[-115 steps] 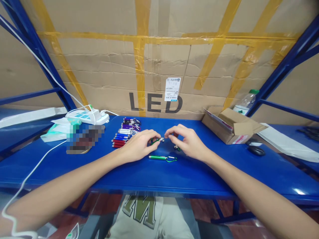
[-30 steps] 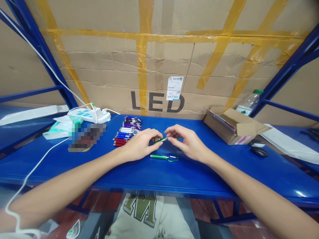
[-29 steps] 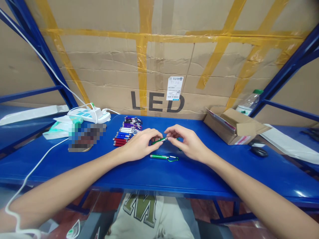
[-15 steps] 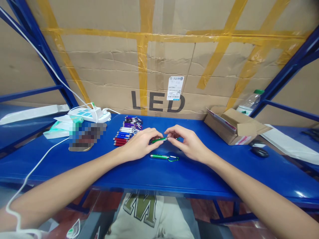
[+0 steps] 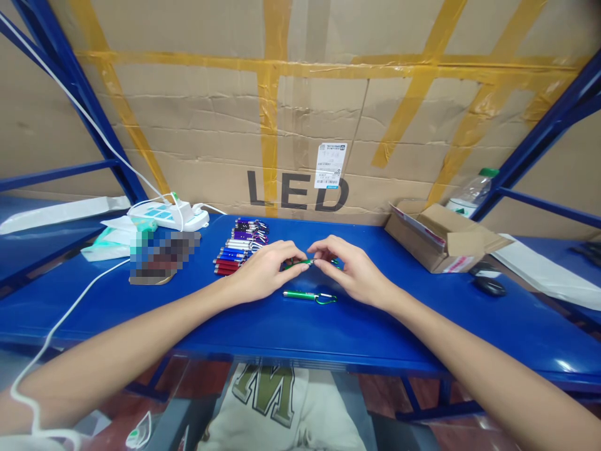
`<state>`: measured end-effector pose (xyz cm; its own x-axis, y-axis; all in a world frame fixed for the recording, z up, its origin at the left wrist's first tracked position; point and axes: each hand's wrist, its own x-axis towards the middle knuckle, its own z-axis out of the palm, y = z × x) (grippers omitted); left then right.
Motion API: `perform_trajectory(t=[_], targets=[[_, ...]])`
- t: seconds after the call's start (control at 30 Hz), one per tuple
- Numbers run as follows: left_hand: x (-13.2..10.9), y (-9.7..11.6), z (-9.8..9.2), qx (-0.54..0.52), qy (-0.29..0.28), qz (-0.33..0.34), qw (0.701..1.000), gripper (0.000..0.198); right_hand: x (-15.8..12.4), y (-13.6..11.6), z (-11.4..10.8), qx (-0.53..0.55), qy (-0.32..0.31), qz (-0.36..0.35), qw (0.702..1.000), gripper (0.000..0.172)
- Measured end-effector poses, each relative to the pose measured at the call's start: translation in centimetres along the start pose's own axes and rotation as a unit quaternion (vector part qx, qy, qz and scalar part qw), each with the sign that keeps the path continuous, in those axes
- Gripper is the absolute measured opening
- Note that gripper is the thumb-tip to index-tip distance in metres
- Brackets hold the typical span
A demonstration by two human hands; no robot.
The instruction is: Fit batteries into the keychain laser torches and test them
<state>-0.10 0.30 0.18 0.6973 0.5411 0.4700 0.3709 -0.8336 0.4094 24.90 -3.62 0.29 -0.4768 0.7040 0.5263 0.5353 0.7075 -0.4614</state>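
Over the middle of the blue table, my left hand (image 5: 267,270) and my right hand (image 5: 354,269) meet fingertip to fingertip. Both pinch a slim green keychain flashlight (image 5: 307,263), left at one end and right at the other; fingers cover most of it. Just below them, a second green keychain flashlight (image 5: 300,295) with a green carabiner clip lies flat on the table. To the left of my left hand runs a row of several more flashlights (image 5: 239,244) in red, blue, silver, purple and black, their clips pointing right, partly hidden behind that hand.
A large cardboard sheet marked LED (image 5: 300,125) stands along the back of the blue table (image 5: 300,335). On the left are a white power strip (image 5: 173,216), its cable and a blurred-out object (image 5: 164,258). An open cardboard box (image 5: 441,241), black mouse (image 5: 489,285) and plastic bottle (image 5: 472,191) are on the right.
Fingertips of both hands have drawn slightly closer together, covering more of the green flashlight between them. The flashlights on the table lie as before.
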Motion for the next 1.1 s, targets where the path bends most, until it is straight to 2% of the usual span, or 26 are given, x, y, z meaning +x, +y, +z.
perform_trajectory(t=[0.2,0.43,0.77,0.97,1.1], targets=[[0.01,-0.06,0.03,0.005,0.004,0.002,1.000,0.027,-0.06,-0.07,-0.04,-0.022,-0.003,-0.010,1.000,0.019],[-0.04,-0.08,0.00,0.005,0.004,0.005,1.000,0.021,-0.02,-0.22,0.16,-0.020,0.004,-0.018,1.000,0.018],[-0.10,-0.29,0.11,0.006,0.009,0.016,1.000,0.021,0.01,-0.04,0.69,0.033,0.018,0.007,0.999,0.017],[-0.16,-0.34,-0.12,0.075,-0.006,0.063,0.995,0.023,0.12,-0.19,0.80,0.086,0.020,0.037,0.995,0.016],[-0.27,-0.34,-0.34,0.149,0.004,0.116,0.982,0.028,0.10,0.06,0.95,0.139,0.015,0.062,0.988,0.017]])
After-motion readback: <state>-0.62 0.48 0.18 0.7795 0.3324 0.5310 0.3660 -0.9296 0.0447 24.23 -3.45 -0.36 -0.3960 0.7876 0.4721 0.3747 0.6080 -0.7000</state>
